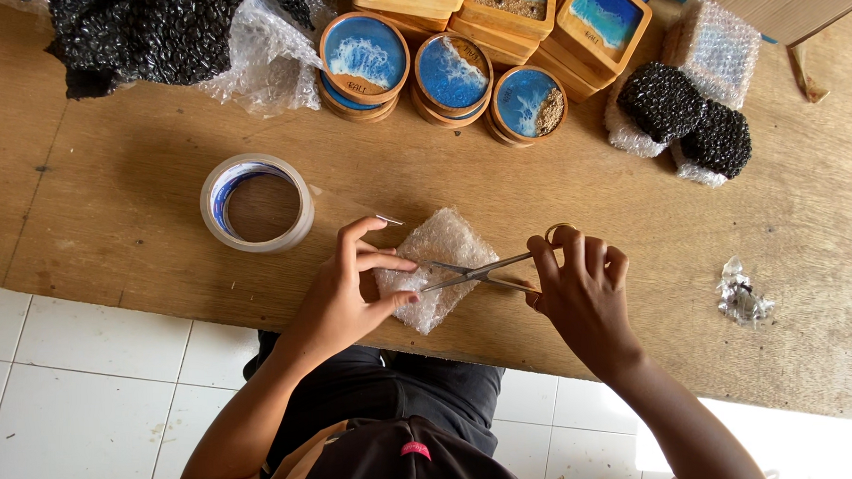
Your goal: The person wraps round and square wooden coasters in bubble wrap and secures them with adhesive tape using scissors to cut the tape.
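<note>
A small square packet wrapped in clear bubble wrap (pixel 441 253) lies on the wooden table (pixel 141 183) near its front edge. My left hand (pixel 347 289) pinches the packet's left side with thumb and fingers. My right hand (pixel 583 286) holds a pair of metal scissors (pixel 488 270) by the handles, blades parted and pointing left over the packet's middle. A strip of clear tape seems to run from the packet toward the tape roll (pixel 257 202).
Round blue-and-white resin coasters with wooden rims (pixel 449 73) stand in stacks at the back, square ones (pixel 599 16) behind them. Black and clear bubble-wrapped bundles (pixel 686 117) lie at right, a bubble wrap heap (pixel 183 35) at back left, a crumpled plastic scrap (pixel 741 295) at right.
</note>
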